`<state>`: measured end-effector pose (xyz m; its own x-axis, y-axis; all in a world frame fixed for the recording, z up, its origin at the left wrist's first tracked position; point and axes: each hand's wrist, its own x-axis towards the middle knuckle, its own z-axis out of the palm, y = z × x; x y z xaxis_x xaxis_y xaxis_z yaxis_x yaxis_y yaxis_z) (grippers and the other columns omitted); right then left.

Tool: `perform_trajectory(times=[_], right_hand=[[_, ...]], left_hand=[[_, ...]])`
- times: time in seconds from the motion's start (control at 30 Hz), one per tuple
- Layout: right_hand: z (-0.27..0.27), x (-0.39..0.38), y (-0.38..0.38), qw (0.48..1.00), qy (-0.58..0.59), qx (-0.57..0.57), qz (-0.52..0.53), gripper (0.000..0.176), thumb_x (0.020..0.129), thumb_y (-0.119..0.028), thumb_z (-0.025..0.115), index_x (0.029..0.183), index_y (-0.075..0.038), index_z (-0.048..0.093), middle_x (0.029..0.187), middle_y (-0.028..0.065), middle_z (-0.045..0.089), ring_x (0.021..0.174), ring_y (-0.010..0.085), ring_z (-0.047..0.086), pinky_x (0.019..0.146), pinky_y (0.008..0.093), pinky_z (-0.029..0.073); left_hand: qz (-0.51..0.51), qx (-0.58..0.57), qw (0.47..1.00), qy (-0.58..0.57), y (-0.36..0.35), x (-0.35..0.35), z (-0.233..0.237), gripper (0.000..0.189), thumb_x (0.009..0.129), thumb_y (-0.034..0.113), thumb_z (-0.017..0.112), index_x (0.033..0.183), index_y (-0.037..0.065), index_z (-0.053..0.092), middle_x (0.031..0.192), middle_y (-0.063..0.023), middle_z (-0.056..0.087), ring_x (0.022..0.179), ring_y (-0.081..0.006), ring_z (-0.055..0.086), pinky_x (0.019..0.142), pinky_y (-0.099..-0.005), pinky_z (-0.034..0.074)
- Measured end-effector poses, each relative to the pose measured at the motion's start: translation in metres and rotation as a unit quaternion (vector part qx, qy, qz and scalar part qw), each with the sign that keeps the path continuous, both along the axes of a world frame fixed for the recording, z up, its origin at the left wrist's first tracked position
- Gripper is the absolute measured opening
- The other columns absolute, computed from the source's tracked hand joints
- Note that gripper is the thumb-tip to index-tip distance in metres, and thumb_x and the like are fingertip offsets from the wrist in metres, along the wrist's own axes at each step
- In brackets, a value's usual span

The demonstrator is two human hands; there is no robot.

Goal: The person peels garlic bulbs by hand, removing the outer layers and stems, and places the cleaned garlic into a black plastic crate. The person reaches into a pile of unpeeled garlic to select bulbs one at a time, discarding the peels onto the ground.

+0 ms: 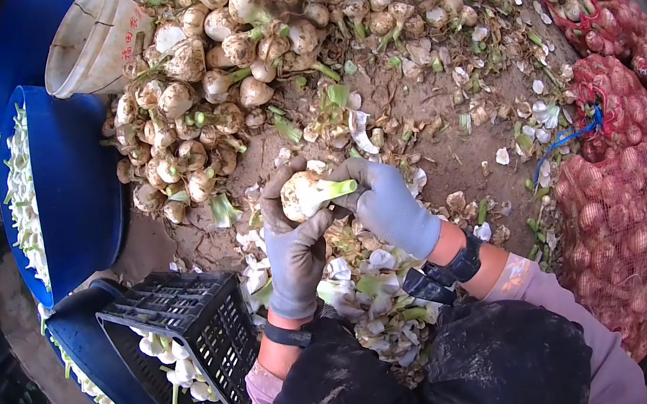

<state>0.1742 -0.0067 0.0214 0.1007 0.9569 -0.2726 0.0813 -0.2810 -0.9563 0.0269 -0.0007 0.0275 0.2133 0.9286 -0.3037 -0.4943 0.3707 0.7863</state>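
My left hand (293,239), in a dirty grey glove, is wrapped around a garlic bulb (302,197). The bulb has brown, soiled outer skin and a short pale-green stem pointing right. My right hand (390,207), gloved too, is closed against the bulb's stem side, its fingertips partly hidden. Below both hands, between my knees, lies a heap of peeled garlic skins (377,285). Beyond them, a large pile of unpeeled garlic bulbs (237,57) covers the ground.
A black plastic crate (217,324) with cleaned white bulbs stands at left. Behind it are blue tubs (69,188) holding more white bulbs. A white bucket (91,48) lies tipped at the pile's edge. Red mesh sacks (634,233) full of bulbs line the right side.
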Motion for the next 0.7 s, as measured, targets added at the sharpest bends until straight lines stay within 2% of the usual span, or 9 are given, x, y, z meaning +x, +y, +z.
perform_trajectory(times=[0.03, 0.07, 0.1, 0.27, 0.37, 0.43, 0.5, 0.57, 0.7], right_hand=[[0.001, -0.001, 0.001, 0.993, 0.101, -0.030, -0.057, 0.017, 0.085, -0.009, 0.066, 0.100, -0.001, 0.065, 0.077, 0.0176, 0.066, 0.068, 0.0233, 0.067, 0.061, 0.0339, 0.051], [-0.015, 0.006, 0.005, 0.994, 0.094, -0.012, -0.046, 0.019, 0.087, -0.011, 0.066, 0.102, -0.001, 0.065, 0.076, 0.0154, 0.066, 0.066, 0.0153, 0.063, 0.060, 0.0306, 0.050], [-0.038, 0.017, 0.007, 0.996, -0.063, 0.038, -0.041, 0.018, 0.086, -0.009, 0.063, 0.102, -0.002, 0.065, 0.077, 0.0167, 0.066, 0.066, 0.0225, 0.066, 0.061, 0.0337, 0.051], [-0.012, 0.039, 0.024, 0.914, -0.378, 0.140, -0.035, 0.021, 0.077, 0.003, 0.057, 0.096, -0.004, 0.065, 0.079, 0.0102, 0.066, 0.072, 0.0225, 0.065, 0.065, 0.0351, 0.050], [-0.009, 0.066, 0.038, 0.925, -0.366, 0.061, -0.080, 0.017, 0.082, -0.010, 0.060, 0.098, -0.006, 0.065, 0.077, 0.0190, 0.064, 0.071, 0.0370, 0.064, 0.064, 0.0445, 0.051], [0.003, 0.069, 0.032, 0.950, -0.307, 0.046, -0.031, 0.020, 0.083, -0.012, 0.059, 0.102, -0.007, 0.064, 0.076, 0.0192, 0.064, 0.070, 0.0356, 0.064, 0.063, 0.0437, 0.052], [0.019, 0.052, 0.018, 0.953, -0.234, 0.059, 0.180, 0.024, 0.083, -0.012, 0.059, 0.106, -0.009, 0.064, 0.076, 0.0179, 0.064, 0.070, 0.0344, 0.065, 0.063, 0.0430, 0.052], [0.008, 0.040, 0.002, 0.931, -0.280, 0.110, 0.209, 0.024, 0.082, -0.012, 0.059, 0.106, -0.009, 0.063, 0.077, 0.0169, 0.064, 0.071, 0.0338, 0.066, 0.064, 0.0429, 0.053], [0.009, 0.030, -0.008, 0.854, -0.398, 0.082, 0.326, 0.041, 0.074, -0.008, 0.064, 0.115, -0.010, 0.062, 0.082, 0.0145, 0.064, 0.071, 0.0323, 0.064, 0.065, 0.0433, 0.052]], left_hand=[[0.000, -0.002, 1.000, 0.003, 0.000, -0.002, 0.002, 0.071, 0.077, -0.001, 0.075, 0.138, 0.005, 0.040, 0.142, -0.0134, 0.044, 0.126, -0.0230, 0.049, 0.105, -0.0354, 0.046], [-0.026, -0.008, 0.999, -0.039, 0.000, -0.004, 0.006, 0.071, 0.077, 0.001, 0.076, 0.138, 0.004, 0.040, 0.143, -0.0144, 0.044, 0.126, -0.0242, 0.050, 0.105, -0.0364, 0.045], [-0.053, -0.015, 0.995, -0.083, -0.001, -0.005, 0.008, 0.072, 0.077, 0.003, 0.076, 0.139, 0.004, 0.040, 0.144, -0.0154, 0.044, 0.125, -0.0253, 0.052, 0.106, -0.0374, 0.045], [-0.105, -0.115, 0.976, -0.153, 0.002, -0.004, 0.012, 0.081, 0.077, 0.006, 0.076, 0.146, 0.002, 0.033, 0.139, -0.0206, 0.048, 0.113, -0.0344, 0.061, 0.088, -0.0330, 0.057], [-0.135, -0.165, 0.960, -0.180, 0.000, -0.013, 0.005, 0.081, 0.076, 0.002, 0.074, 0.146, 0.002, 0.032, 0.135, -0.0210, 0.051, 0.110, -0.0335, 0.063, 0.080, -0.0288, 0.058], [-0.099, -0.163, 0.968, -0.162, 0.000, -0.007, 0.015, 0.083, 0.075, 0.000, 0.074, 0.146, 0.002, 0.032, 0.130, -0.0177, 0.054, 0.105, -0.0301, 0.064, 0.078, -0.0280, 0.056], [-0.118, -0.123, 0.985, -0.002, -0.001, -0.007, 0.016, 0.079, 0.075, -0.002, 0.073, 0.144, 0.003, 0.036, 0.125, -0.0131, 0.056, 0.101, -0.0230, 0.064, 0.081, -0.0278, 0.054], [-0.151, -0.101, 0.970, 0.163, -0.004, -0.005, 0.008, 0.070, 0.076, -0.005, 0.070, 0.140, 0.004, 0.041, 0.117, -0.0061, 0.057, 0.098, -0.0112, 0.058, 0.083, -0.0245, 0.050], [-0.196, -0.091, 0.950, 0.224, -0.003, -0.011, 0.003, 0.066, 0.075, -0.008, 0.065, 0.137, 0.002, 0.043, 0.110, -0.0046, 0.059, 0.095, -0.0097, 0.058, 0.081, -0.0225, 0.050]])
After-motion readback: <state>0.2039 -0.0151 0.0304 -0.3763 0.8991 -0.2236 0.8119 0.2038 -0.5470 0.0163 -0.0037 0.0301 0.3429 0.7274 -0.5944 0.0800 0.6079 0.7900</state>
